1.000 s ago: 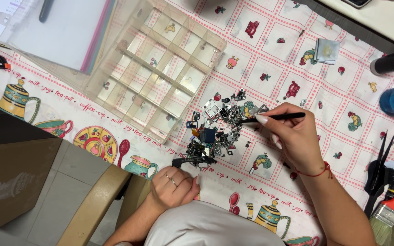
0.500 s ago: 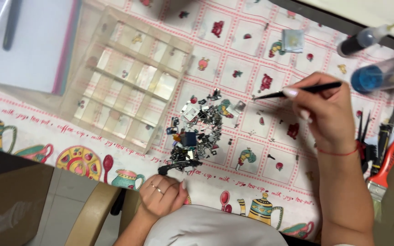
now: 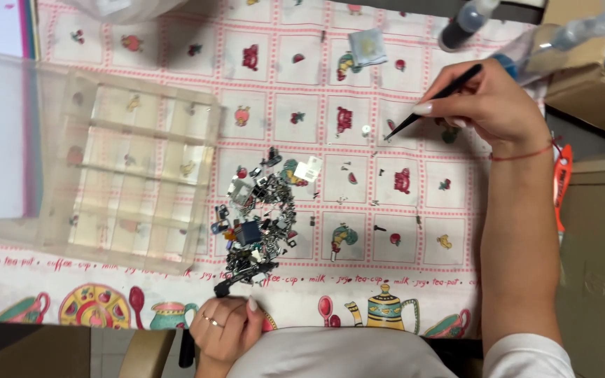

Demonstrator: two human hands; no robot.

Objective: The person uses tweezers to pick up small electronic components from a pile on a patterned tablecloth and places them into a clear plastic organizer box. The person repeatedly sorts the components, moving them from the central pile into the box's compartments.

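Since a second ago, my right hand [image 3: 488,105] is carrying the one black tweezers [image 3: 437,101] up and away from the parts pile [image 3: 260,217], pinching them, long axis slanting, tip pointing down-left toward the pile; my left hand [image 3: 222,325] is curling loosely just below that pile

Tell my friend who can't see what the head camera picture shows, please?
A person's right hand holds black tweezers over a tablecloth printed with teapots and fruit. Their left hand rests at the cloth's near edge, below a pile of tiny metal parts. A clear divided box lies beside the pile.
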